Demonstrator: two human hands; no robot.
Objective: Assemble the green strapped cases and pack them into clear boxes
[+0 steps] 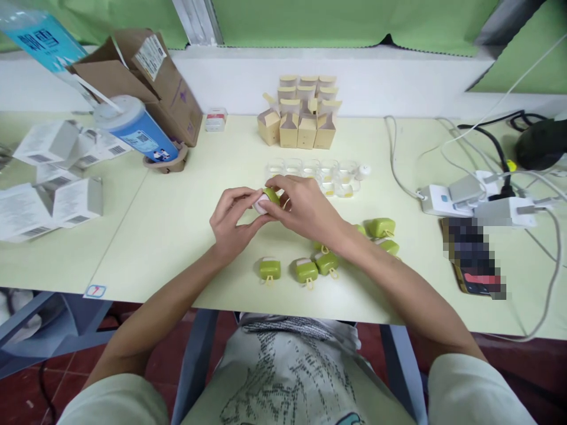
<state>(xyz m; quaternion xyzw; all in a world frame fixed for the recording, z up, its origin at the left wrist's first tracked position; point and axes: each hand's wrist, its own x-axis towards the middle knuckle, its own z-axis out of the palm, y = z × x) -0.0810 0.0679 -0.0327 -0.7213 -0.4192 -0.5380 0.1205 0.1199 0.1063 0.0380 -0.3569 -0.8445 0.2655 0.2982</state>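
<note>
Between my two hands, over the middle of the table, is a small green case with a white part (270, 195). My left hand (234, 219) pinches its white side with thumb and fingertips. From the right, my right hand (302, 203) grips the green side; its fingers partly cover the case. Several similar green cases with pale yellow loops lie nearer to me, among them one green case (270, 270) below my hands and another green case (381, 226) beyond my right forearm. My right wrist hides part of that group. Just behind my hands stand clear plastic cups (346, 177) in rows.
Several open small cardboard boxes (305, 127) stand at the wall. White boxes (77, 200), a blue drink cup (142, 133) and a large brown carton (177, 97) are at left. A power strip (443, 200), cables and a phone (473, 257) lie at right.
</note>
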